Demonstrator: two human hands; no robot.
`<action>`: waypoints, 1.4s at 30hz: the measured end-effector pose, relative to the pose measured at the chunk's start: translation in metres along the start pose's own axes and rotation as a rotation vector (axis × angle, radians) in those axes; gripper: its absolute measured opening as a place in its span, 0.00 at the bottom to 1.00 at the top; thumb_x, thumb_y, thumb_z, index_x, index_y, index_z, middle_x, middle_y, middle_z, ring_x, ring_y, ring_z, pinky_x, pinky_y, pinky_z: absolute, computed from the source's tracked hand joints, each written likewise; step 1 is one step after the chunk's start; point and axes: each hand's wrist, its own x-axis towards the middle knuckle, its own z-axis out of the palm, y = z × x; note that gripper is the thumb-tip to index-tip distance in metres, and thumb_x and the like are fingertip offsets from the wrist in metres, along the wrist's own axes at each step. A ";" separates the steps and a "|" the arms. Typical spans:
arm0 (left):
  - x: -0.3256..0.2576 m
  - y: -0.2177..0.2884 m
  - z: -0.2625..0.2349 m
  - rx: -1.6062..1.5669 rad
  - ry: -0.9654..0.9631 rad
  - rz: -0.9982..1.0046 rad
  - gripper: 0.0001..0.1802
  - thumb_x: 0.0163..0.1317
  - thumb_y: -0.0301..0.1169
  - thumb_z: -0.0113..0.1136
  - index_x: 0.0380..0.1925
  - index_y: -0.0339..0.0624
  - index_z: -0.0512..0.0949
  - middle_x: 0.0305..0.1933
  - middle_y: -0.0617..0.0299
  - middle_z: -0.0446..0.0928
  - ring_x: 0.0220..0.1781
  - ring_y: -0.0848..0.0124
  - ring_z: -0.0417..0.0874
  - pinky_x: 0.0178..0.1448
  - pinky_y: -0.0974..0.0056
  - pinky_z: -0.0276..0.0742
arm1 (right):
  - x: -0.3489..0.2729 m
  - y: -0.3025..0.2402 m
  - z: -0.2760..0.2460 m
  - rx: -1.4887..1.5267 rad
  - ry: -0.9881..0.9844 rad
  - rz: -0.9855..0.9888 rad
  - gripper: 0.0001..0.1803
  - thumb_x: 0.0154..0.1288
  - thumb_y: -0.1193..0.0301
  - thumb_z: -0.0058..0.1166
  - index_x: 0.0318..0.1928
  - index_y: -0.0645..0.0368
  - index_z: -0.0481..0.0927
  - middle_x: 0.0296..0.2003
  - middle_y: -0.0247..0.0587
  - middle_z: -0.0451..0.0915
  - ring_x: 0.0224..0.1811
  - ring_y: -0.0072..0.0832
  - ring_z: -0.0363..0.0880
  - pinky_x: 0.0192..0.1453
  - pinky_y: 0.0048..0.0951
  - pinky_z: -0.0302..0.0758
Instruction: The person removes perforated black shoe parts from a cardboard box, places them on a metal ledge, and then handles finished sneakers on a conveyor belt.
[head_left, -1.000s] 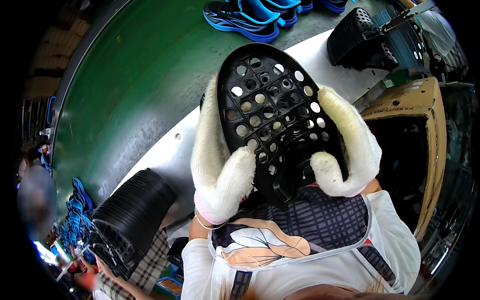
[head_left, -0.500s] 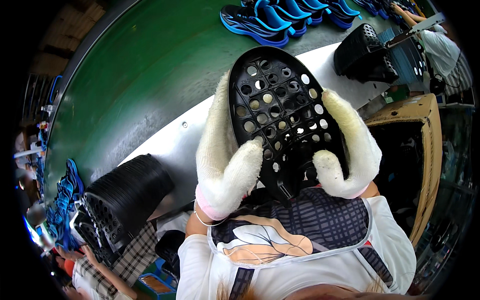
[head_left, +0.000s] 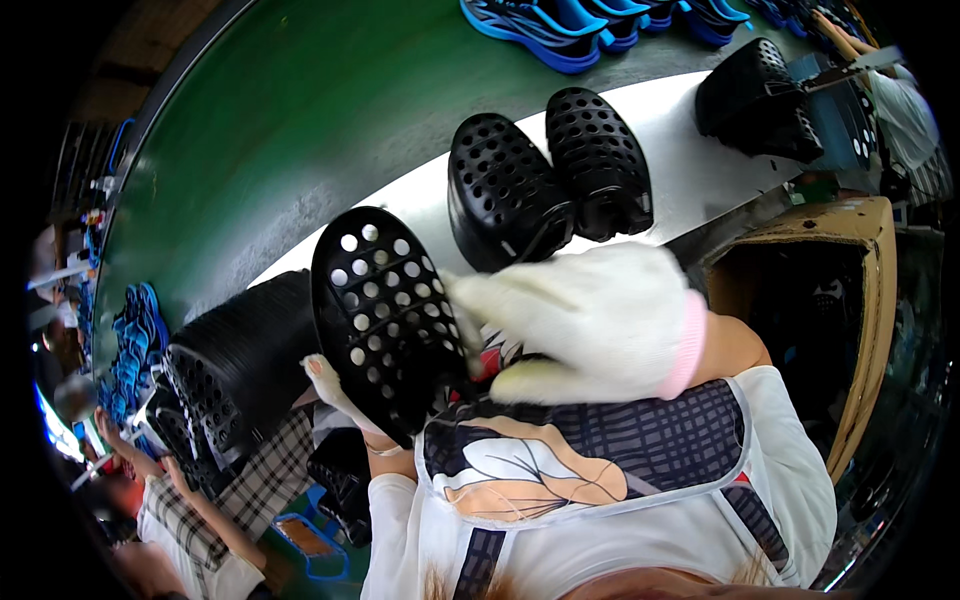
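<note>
In my left hand (head_left: 340, 395), gloved in white knit, is a black perforated plastic shoe insert (head_left: 385, 315), held upright with its rounded toe end up. Most of that hand is hidden behind it; one fingertip shows at its left edge. My right hand (head_left: 590, 320), in the same kind of glove with a pink cuff, reaches left to the insert's right edge. Its fingers and thumb are apart and slightly blurred; whether they touch is unclear. Beyond it, two more inserts, a left one (head_left: 505, 185) and a right one (head_left: 600, 155), lie side by side on the pale metal ledge (head_left: 415, 210).
Nested stacks of black inserts stand at left (head_left: 250, 350) and at far right (head_left: 755, 100). Blue-black sneakers (head_left: 560, 35) line the green belt (head_left: 300, 120). An open cardboard box (head_left: 870, 300) is on my right. Other people work at both sides.
Both hands held an insert up in front of me. Now two inserts show on the ledge, my left hand holds an insert lower left, and my right hand has swung across leftward.
</note>
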 end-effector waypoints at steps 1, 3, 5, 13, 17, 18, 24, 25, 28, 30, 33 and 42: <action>-0.002 0.003 -0.007 0.084 0.035 0.017 0.59 0.52 0.74 0.50 0.64 0.29 0.60 0.56 0.37 0.71 0.41 0.56 0.82 0.40 0.58 0.85 | -0.004 0.004 -0.003 -0.018 0.118 -0.002 0.23 0.52 0.56 0.64 0.48 0.50 0.79 0.28 0.33 0.82 0.27 0.30 0.84 0.26 0.29 0.78; -0.005 0.010 -0.017 0.205 0.098 0.103 0.58 0.54 0.73 0.50 0.63 0.26 0.60 0.54 0.36 0.72 0.36 0.56 0.83 0.36 0.59 0.85 | -0.014 0.023 -0.013 -0.040 0.220 0.001 0.24 0.52 0.58 0.66 0.49 0.55 0.80 0.30 0.35 0.84 0.28 0.30 0.83 0.31 0.29 0.79; 0.000 0.019 -0.009 0.312 0.131 0.177 0.56 0.56 0.71 0.50 0.64 0.28 0.60 0.56 0.36 0.70 0.41 0.55 0.83 0.36 0.59 0.85 | -0.030 0.029 -0.024 0.187 0.474 0.196 0.20 0.55 0.74 0.63 0.51 0.62 0.81 0.34 0.42 0.84 0.30 0.28 0.83 0.36 0.26 0.78; 0.019 0.029 -0.019 0.689 0.211 0.279 0.47 0.63 0.63 0.50 0.67 0.32 0.60 0.62 0.38 0.70 0.50 0.53 0.82 0.49 0.57 0.83 | -0.032 0.072 -0.014 -0.211 0.422 0.254 0.24 0.52 0.62 0.64 0.51 0.54 0.82 0.54 0.42 0.79 0.57 0.40 0.75 0.62 0.39 0.70; 0.019 0.037 -0.008 0.822 0.214 0.224 0.62 0.48 0.63 0.69 0.70 0.32 0.51 0.61 0.52 0.72 0.60 0.64 0.78 0.61 0.60 0.77 | -0.024 0.075 0.001 -0.170 0.356 0.261 0.23 0.52 0.62 0.64 0.50 0.55 0.82 0.54 0.41 0.79 0.57 0.42 0.75 0.62 0.40 0.70; 0.017 0.036 -0.009 0.706 0.176 0.292 0.54 0.55 0.52 0.69 0.71 0.34 0.52 0.60 0.53 0.72 0.58 0.65 0.78 0.60 0.60 0.78 | -0.023 0.075 0.004 -0.169 0.340 0.259 0.23 0.52 0.63 0.64 0.50 0.55 0.82 0.54 0.41 0.79 0.57 0.42 0.75 0.62 0.40 0.70; 0.012 0.034 -0.018 0.933 0.195 0.194 0.49 0.57 0.32 0.63 0.74 0.36 0.46 0.60 0.53 0.70 0.58 0.69 0.73 0.61 0.63 0.71 | -0.034 0.077 0.006 -0.102 0.349 0.268 0.22 0.55 0.72 0.58 0.53 0.61 0.79 0.56 0.47 0.77 0.60 0.42 0.73 0.67 0.37 0.65; 0.012 0.033 -0.018 1.004 0.216 0.231 0.50 0.56 0.33 0.65 0.74 0.35 0.47 0.61 0.51 0.70 0.59 0.68 0.73 0.63 0.63 0.70 | -0.035 0.079 0.008 -0.104 0.347 0.262 0.22 0.56 0.72 0.57 0.54 0.61 0.79 0.56 0.47 0.77 0.61 0.42 0.72 0.68 0.37 0.65; 0.014 0.039 -0.023 1.488 0.331 0.331 0.54 0.50 0.42 0.69 0.72 0.35 0.50 0.61 0.39 0.70 0.62 0.57 0.76 0.65 0.61 0.70 | -0.037 0.078 0.010 -0.119 0.357 0.280 0.22 0.57 0.73 0.55 0.55 0.60 0.78 0.57 0.47 0.76 0.62 0.41 0.72 0.68 0.37 0.64; 0.017 0.041 -0.012 1.888 0.582 0.146 0.53 0.50 0.45 0.69 0.73 0.41 0.52 0.65 0.43 0.66 0.62 0.54 0.74 0.64 0.56 0.73 | -0.036 0.079 0.011 -0.133 0.360 0.291 0.22 0.58 0.73 0.55 0.55 0.60 0.78 0.58 0.47 0.75 0.62 0.41 0.71 0.69 0.36 0.64; 0.031 0.030 -0.047 2.189 0.757 0.078 0.55 0.47 0.52 0.70 0.72 0.46 0.54 0.64 0.43 0.66 0.60 0.47 0.74 0.60 0.52 0.76 | -0.036 0.079 0.009 -0.145 0.365 0.280 0.22 0.58 0.73 0.55 0.55 0.60 0.78 0.58 0.47 0.76 0.62 0.41 0.71 0.69 0.36 0.63; 0.002 0.015 -0.085 2.207 0.589 0.257 0.46 0.48 0.45 0.70 0.69 0.54 0.63 0.66 0.49 0.63 0.60 0.47 0.70 0.61 0.51 0.74 | -0.031 0.074 0.008 -0.173 0.334 0.290 0.23 0.57 0.75 0.55 0.55 0.61 0.78 0.56 0.47 0.76 0.62 0.41 0.71 0.69 0.36 0.64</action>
